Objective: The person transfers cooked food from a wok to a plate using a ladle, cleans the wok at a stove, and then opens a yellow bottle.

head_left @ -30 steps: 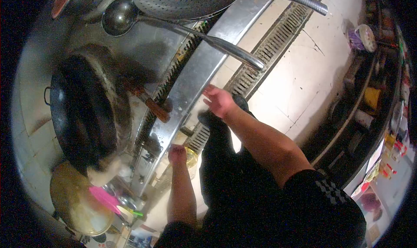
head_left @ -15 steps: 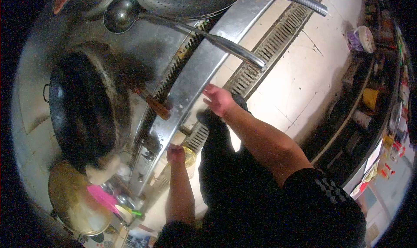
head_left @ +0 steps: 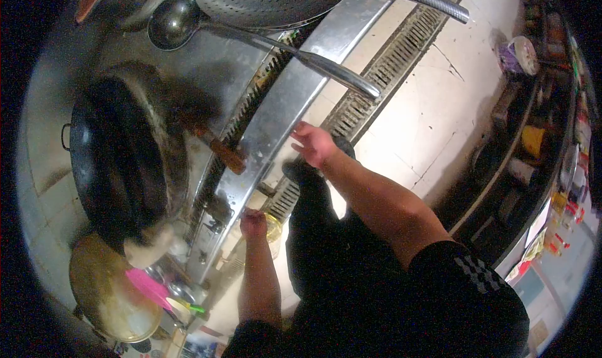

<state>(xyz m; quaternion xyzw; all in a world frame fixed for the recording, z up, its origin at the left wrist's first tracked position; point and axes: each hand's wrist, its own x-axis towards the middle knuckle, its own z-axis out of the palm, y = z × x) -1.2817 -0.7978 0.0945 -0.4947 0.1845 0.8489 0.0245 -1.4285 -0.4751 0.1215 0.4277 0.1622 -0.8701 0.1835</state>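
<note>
My right hand [head_left: 315,145] hangs beside the stove's metal front edge [head_left: 276,113], its fingers apart and nothing in them. Lower down, my left hand [head_left: 253,224] is closed at that same edge, and whatever lies inside its fingers is hidden. Just behind it shows a yellowish round container [head_left: 273,227]. A large black wok [head_left: 119,157] stands tilted on the stove, its brown handle [head_left: 226,152] pointing toward my hands. Above it lie a metal ladle [head_left: 174,23] and a perforated strainer [head_left: 269,0], their handles sticking out past the edge.
A floor drain grate [head_left: 370,94] runs along the stove. To the right, dark shelves [head_left: 511,170] hold several items, including a purple-and-white tub [head_left: 519,56]. A large pan [head_left: 94,289] and a pink item [head_left: 148,287] are at lower left.
</note>
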